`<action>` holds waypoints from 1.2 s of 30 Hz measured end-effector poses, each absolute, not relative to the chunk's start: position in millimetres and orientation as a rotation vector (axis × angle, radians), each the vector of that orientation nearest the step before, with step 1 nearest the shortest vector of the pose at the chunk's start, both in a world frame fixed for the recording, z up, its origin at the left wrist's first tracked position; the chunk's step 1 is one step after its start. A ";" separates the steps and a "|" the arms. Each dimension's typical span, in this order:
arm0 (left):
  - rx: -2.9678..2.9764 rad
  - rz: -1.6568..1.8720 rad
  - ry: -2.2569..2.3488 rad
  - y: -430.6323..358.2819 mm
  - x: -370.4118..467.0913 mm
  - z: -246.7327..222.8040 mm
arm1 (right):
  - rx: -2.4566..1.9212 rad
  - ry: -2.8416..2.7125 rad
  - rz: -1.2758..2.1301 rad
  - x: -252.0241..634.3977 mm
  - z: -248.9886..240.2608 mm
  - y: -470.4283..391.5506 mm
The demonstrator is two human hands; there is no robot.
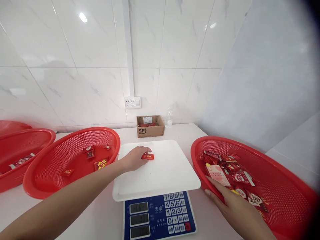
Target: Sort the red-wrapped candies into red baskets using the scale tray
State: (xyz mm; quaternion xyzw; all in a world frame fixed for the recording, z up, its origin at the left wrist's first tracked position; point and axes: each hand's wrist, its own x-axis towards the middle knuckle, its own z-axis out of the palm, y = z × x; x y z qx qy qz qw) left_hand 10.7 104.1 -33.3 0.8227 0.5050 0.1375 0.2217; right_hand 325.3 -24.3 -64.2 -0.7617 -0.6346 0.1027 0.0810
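At the centre of the frame, our left hand (136, 158) has its fingers clamped on a small red packet (148, 156) over the scale's white tray (160, 176); at lower right, our right hand (225, 200) touches the rim of a red basket (280, 200), fingers slightly apart

Single view, from head: above and behind left hand (133, 159) and right hand (226, 200), facing forward and down. Close range; forearms enter from bottom corners. Scale (160, 176) between hands, seen from above, its lower end near lens. Box (151, 132) beyond hands, farther off; wall (100, 83) behind it fills upper part.
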 end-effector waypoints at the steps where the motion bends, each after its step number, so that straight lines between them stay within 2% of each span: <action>1: 2.268 0.384 1.398 104.1 10.6 -33.5 | -2.279 -1.896 0.304 325.0 -64.1 -24.4; 29: 2.189 0.529 1.339 92.1 16.2 -27.8 | -2.287 -1.886 0.318 324.6 -64.3 -23.4; 34: 2.208 0.553 1.212 59.9 29.1 -12.6 | -1.898 -1.790 0.001 309.9 -59.1 -29.5; 36: 2.203 0.565 1.036 37.5 39.2 -8.0 | -1.650 -1.805 0.042 288.7 -51.3 -35.8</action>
